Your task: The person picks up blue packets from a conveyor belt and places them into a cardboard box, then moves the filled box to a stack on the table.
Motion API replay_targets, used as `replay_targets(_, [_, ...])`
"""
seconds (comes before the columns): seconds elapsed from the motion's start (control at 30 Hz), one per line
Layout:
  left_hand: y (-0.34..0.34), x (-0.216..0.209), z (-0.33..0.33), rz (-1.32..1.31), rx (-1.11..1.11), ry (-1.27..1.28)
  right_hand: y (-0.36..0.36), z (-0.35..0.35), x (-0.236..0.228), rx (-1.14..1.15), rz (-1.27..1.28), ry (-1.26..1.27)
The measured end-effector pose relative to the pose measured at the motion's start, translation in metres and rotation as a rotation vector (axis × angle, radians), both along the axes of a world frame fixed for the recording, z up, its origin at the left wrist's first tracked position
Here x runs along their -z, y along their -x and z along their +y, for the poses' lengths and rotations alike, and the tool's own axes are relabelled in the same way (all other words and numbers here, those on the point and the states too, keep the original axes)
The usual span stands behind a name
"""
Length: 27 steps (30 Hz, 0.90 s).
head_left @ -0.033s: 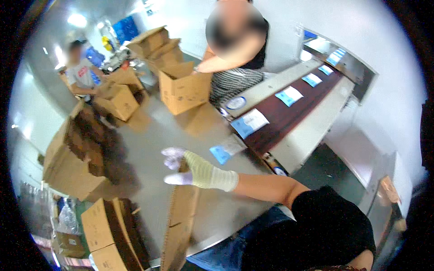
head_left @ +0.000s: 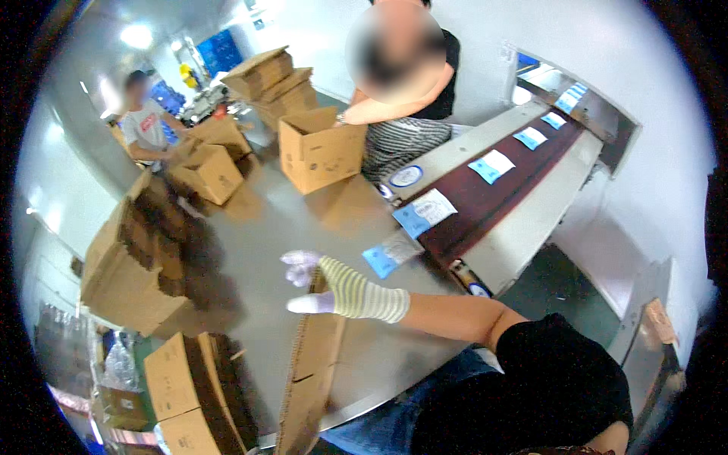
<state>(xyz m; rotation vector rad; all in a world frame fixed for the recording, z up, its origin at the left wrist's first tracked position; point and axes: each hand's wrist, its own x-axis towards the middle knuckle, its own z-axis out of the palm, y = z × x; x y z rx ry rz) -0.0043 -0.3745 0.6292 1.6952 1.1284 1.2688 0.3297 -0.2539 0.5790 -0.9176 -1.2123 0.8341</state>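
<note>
My right hand point(head_left: 345, 288), in a striped knit glove with pale fingertips, reaches in from the right. Its thumb and fingers close around the upper end of a flat brown cardboard carton point(head_left: 309, 379), which stands on edge and runs toward the lower edge of the picture. Beneath is the grey table point(head_left: 258, 280). My left hand does not show. Right of the glove, a blue and white packet point(head_left: 390, 254) lies at the end of a dark red conveyor belt point(head_left: 504, 205). An open carton point(head_left: 322, 155) stands farther off, a co-worker's arm at its rim.
More packets, such as a blue and white pouch point(head_left: 426, 212), sit along the belt. Folded cartons point(head_left: 178, 394) stand at lower left, with more cardboard point(head_left: 125, 280) above. Stacked cartons point(head_left: 277, 87) rise at the back. Another person point(head_left: 148, 125) stands by a carton point(head_left: 208, 174) at far left.
The whole view has shifted slightly, so things sit a little further right. My right hand keeps its grip on the flat carton.
</note>
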Motion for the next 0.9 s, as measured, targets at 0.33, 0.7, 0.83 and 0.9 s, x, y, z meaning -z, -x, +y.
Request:
replay_targets(0.33, [-0.011,-0.009,-0.008,0.051,-0.286,-0.064,-0.001,-0.013,-0.034,-0.319,-0.232,0.056])
replay_targets(0.7, [-0.058,-0.036,-0.001,0.759,0.565,-0.056,0.034,-0.006,-0.003,-0.205,-0.557,0.22])
replay_targets(0.83, [-0.062,-0.029,0.027,0.566,0.437,0.268,0.032,0.008,0.019,-0.193,-0.652,0.156])
replay_targets(0.9, [-0.064,0.0,0.05,0.596,0.333,-0.063,0.033,0.012,0.02,-0.182,-0.722,0.133])
